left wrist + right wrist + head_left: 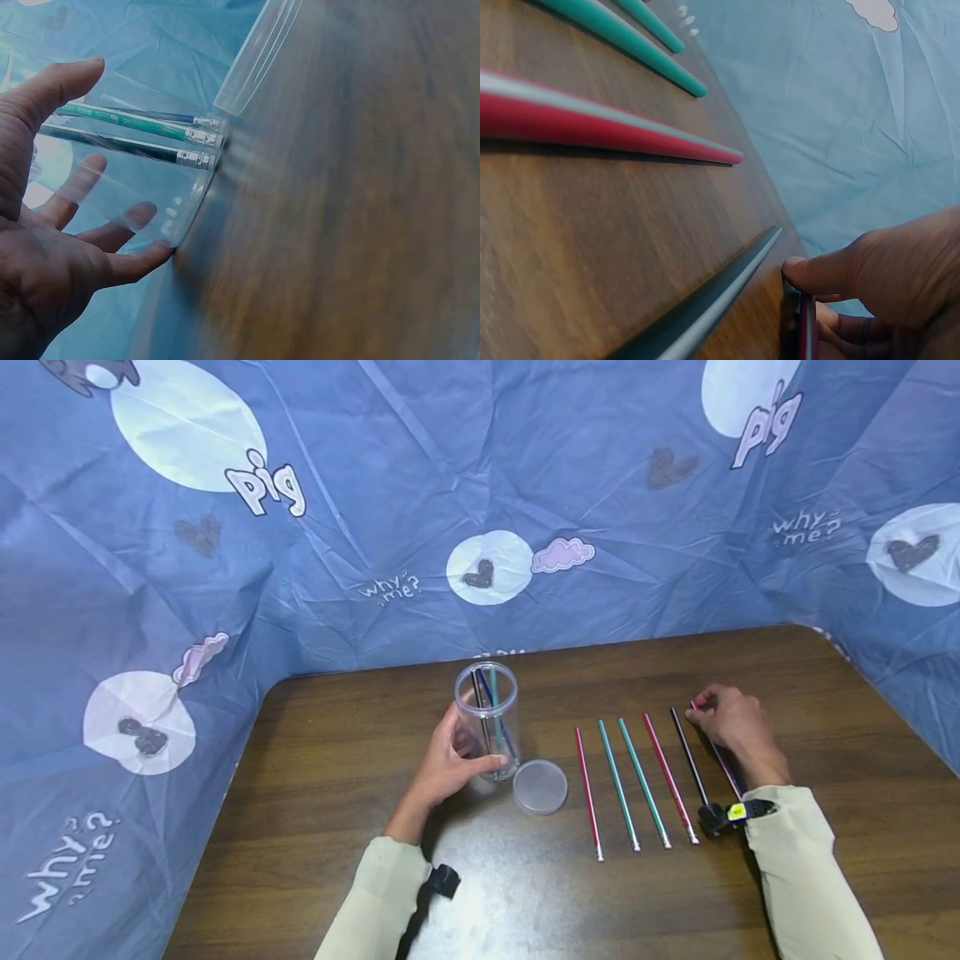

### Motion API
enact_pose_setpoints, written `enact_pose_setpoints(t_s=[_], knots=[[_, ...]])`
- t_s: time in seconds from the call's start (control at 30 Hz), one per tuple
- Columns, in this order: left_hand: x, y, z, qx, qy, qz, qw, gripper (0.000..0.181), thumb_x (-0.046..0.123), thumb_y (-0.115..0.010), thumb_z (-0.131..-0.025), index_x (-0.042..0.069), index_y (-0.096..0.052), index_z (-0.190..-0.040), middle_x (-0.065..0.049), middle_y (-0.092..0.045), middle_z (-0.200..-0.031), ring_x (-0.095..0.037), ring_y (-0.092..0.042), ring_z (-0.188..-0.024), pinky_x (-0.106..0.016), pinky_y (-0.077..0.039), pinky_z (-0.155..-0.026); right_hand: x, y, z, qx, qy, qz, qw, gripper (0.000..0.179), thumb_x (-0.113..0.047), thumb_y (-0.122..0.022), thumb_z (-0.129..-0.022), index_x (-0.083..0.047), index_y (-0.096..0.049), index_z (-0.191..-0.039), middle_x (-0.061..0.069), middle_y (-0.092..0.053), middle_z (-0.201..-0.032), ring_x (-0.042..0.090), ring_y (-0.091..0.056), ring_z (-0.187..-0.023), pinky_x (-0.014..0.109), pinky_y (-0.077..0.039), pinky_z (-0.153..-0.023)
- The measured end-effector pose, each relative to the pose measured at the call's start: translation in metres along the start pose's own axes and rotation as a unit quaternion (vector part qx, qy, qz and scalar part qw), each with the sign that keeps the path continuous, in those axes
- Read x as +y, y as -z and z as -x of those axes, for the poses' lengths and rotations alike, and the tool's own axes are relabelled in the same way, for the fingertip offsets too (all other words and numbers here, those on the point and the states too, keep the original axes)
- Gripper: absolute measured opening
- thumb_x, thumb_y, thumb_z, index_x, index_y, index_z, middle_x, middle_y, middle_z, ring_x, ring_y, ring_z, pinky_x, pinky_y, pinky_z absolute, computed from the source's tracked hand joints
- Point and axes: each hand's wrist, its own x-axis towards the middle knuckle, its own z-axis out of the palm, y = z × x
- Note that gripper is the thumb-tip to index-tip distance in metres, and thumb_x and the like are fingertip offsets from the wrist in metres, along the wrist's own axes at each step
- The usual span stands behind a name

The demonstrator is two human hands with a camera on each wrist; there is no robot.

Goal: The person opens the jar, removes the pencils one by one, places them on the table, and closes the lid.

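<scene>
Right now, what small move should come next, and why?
Perhaps the right hand should lift the reddish pencil it pinches toward the jar: the lid lies beside it, other pencils are inside, and the left hand holds the jar.

Jar, centre of head frame: looked clear, smooth plastic, wall glossy. Lid, just lower right of it: looked translucent, frosted plastic. Pencils, right of centre: barrels had smooth, glossy paint; metal ferrules, middle of left-wrist frame, shone silvery. Surface, across lower frame: looked wood-grained and smooth, with glare bright at bottom centre. Backdrop, upper frame: was creased cloth with faint sheen. Sleeves, bottom of frame: looked matt cloth.
</scene>
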Motion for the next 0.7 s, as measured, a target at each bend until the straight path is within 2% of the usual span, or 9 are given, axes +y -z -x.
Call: enact_pose_setpoints(t_s=[0.17,0.3,0.53,0.7], knots=[[-0.001,-0.001,0.000,0.000,0.001,0.000,1.0000,0.100,-0.005,-0.085,-0.071,0.018,-0.034,-0.154,-0.020,-0.058,-0.134,-0.038,-0.056,-0.123,-0.056,-0.042,-0.104,0.001,-0.001,0.001,0.001,0.000,0.000,1.0000,0.034,-0.027,-0.068,-0.093,0.001,-0.061,-0.111,0.026,-0.065,-0.101,0.051,-0.054,-0.101,0.060,-0.043,-0.079],[0.001,-0.001,0.001,-0.002,0.002,-0.003,1.0000,0.100,-0.007,-0.083,-0.071,0.013,-0.032,-0.155,-0.023,-0.058,-0.133,-0.039,-0.055,-0.123,-0.056,-0.042,-0.105,0.003,-0.004,0.002,0.004,-0.003,-0.004,1.0000,0.034,-0.028,-0.069,-0.093,0.001,-0.061,-0.110,0.022,-0.066,-0.096,0.046,-0.056,-0.096,0.057,-0.043,-0.077],[0.030,-0.003,0.007,-0.008,-0.007,-0.005,0.9999,0.093,-0.007,-0.081,-0.072,0.001,-0.032,-0.151,-0.025,-0.060,-0.129,-0.041,-0.058,-0.118,-0.057,-0.045,-0.101,0.003,-0.003,0.001,-0.003,-0.012,-0.005,0.9999,0.037,-0.028,-0.069,-0.093,0.002,-0.060,-0.112,0.023,-0.066,-0.096,0.044,-0.057,-0.093,0.056,-0.043,-0.076],[0.017,-0.001,0.003,-0.006,-0.001,-0.003,1.0000,0.097,-0.008,-0.082,-0.071,0.005,-0.031,-0.153,-0.026,-0.058,-0.133,-0.042,-0.057,-0.120,-0.056,-0.044,-0.102,0.002,-0.001,-0.001,-0.011,-0.027,-0.003,0.9996,0.039,-0.031,-0.067,-0.094,0.001,-0.059,-0.115,0.024,-0.064,-0.101,0.045,-0.056,-0.094,0.056,-0.043,-0.075]])
